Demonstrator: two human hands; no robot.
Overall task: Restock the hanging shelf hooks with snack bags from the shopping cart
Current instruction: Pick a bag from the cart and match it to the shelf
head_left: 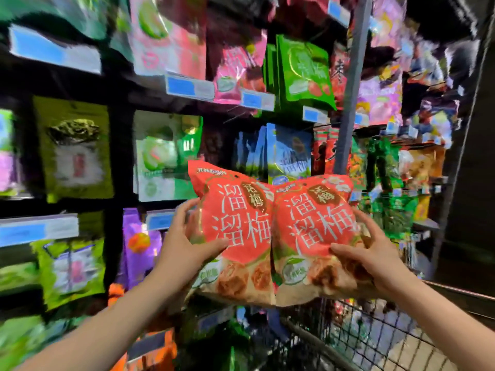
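Above the shopping cart (348, 330), the left hand (187, 236) grips the left red plum bag (238, 223) and the right hand (375, 250) grips the right red plum bag (313, 223). Both bags look light, puffy and slick, so the flat top seam seems the surest hold.

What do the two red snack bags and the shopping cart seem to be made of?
Left red bag and right red bag: probably printed plastic film, glossy; the surfaces crease and catch light. Shopping cart: metal wire, judging by its thin crossed rods with dull sheen; coating unclear.
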